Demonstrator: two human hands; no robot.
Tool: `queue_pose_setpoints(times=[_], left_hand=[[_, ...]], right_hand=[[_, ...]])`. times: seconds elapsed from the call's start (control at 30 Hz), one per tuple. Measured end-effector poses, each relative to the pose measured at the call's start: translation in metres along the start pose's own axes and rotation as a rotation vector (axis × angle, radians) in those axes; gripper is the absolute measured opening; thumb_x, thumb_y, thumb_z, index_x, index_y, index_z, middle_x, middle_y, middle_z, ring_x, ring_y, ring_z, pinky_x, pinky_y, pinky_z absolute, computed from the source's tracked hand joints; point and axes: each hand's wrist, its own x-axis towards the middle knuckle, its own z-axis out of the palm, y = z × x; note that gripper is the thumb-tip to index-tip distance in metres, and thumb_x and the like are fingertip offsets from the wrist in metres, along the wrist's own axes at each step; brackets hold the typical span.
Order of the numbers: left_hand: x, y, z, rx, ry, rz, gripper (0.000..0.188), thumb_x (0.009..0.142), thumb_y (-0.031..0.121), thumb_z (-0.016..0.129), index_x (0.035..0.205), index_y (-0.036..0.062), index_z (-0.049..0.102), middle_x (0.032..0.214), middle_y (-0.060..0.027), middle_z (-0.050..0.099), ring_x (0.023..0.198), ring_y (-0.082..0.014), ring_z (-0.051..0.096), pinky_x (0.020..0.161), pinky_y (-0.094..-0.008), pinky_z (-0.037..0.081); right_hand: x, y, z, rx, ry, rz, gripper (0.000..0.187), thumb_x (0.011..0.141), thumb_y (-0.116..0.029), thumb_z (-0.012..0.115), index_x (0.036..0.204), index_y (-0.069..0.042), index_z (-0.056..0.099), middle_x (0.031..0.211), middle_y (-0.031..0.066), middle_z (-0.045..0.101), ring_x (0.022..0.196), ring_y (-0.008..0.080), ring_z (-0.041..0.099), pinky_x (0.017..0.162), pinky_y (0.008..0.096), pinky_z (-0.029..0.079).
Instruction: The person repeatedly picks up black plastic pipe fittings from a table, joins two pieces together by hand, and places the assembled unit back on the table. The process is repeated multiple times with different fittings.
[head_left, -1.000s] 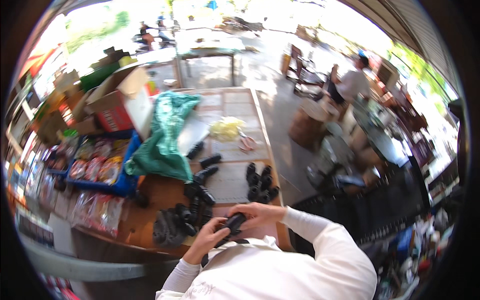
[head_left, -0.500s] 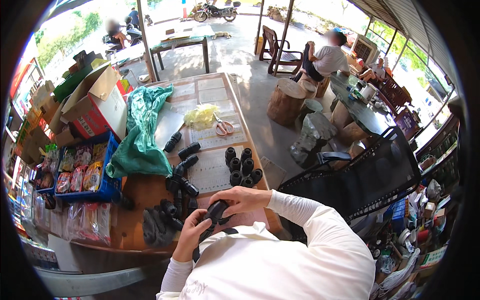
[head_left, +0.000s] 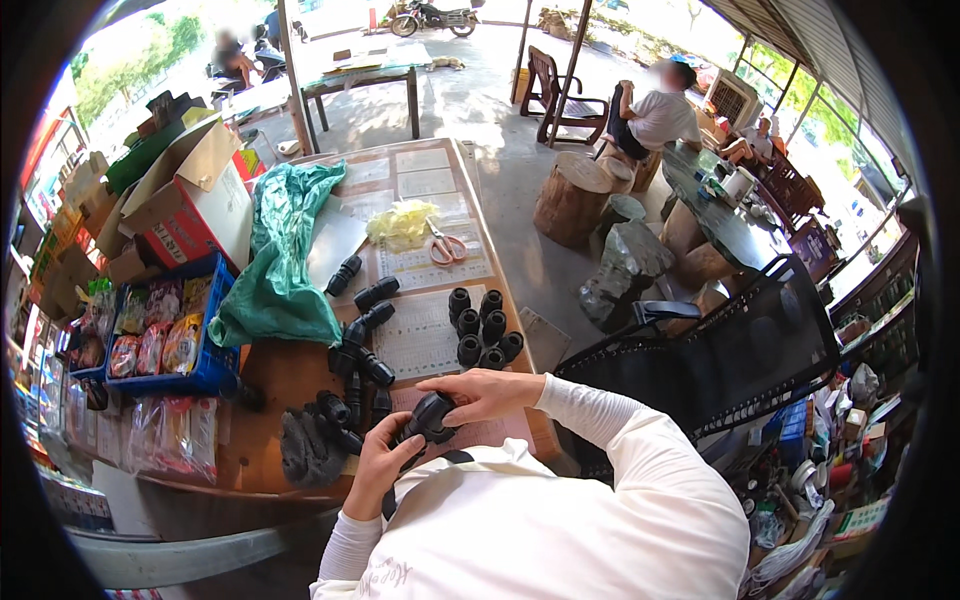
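Close to my body, above the near edge of the table, I hold a black plastic pipe fitting [head_left: 431, 416] with both hands. My left hand [head_left: 376, 462] grips its lower end, thumb along the side. Around the upper end my right hand [head_left: 486, 394] is closed, with its thumb against the fitting and fingers reaching over the far side. Beyond it, a loose pile of similar black pipe fittings [head_left: 372, 368] lies on the table. To the right of the pile, several fittings stand upright in a group [head_left: 491, 327]. A dark grey glove [head_left: 305, 452] rests left of my left hand.
On the table [head_left: 275, 385] are a green plastic sack [head_left: 285, 245], scissors [head_left: 443, 245] and crumpled yellowish plastic [head_left: 401, 224]. A blue crate [head_left: 219, 330] of packets stands left. A black mesh chair [head_left: 720, 350] is at my right. Farther off, a person [head_left: 662, 115] sits near a stone table.
My right hand has shifted its hold, its fingers now straighter over the fitting's far side and its thumb on the near side. The fitting stays in both hands.
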Motion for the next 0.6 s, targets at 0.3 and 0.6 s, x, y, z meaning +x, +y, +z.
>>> queue_pose_setpoints(times=[0.3, 0.6], left_hand=[[0.004, 0.003, 0.000, 0.004, -0.052, 0.002, 0.035, 0.085, 0.013, 0.071, 0.114, -0.0030, 0.060, 0.097, -0.0051, 0.062, 0.083, -0.0102, 0.059, 0.075, -0.0228, 0.049], [0.016, 0.009, 0.000, -0.147, -0.046, 0.098, 0.027, 0.091, 0.016, 0.063, 0.112, 0.0003, 0.060, 0.103, -0.0058, 0.063, 0.089, -0.0107, 0.061, 0.078, -0.0236, 0.051]], right_hand=[[0.000, 0.004, -0.002, 0.003, 0.008, 0.111, 0.043, 0.083, -0.012, 0.073, 0.123, -0.004, 0.057, 0.090, 0.0032, 0.065, 0.082, 0.0088, 0.060, 0.073, 0.0263, 0.051], [0.016, 0.011, -0.016, 0.132, -0.090, -0.046, 0.051, 0.086, 0.005, 0.064, 0.134, -0.006, 0.050, 0.118, 0.0041, 0.057, 0.107, 0.0119, 0.054, 0.095, 0.0275, 0.045]])
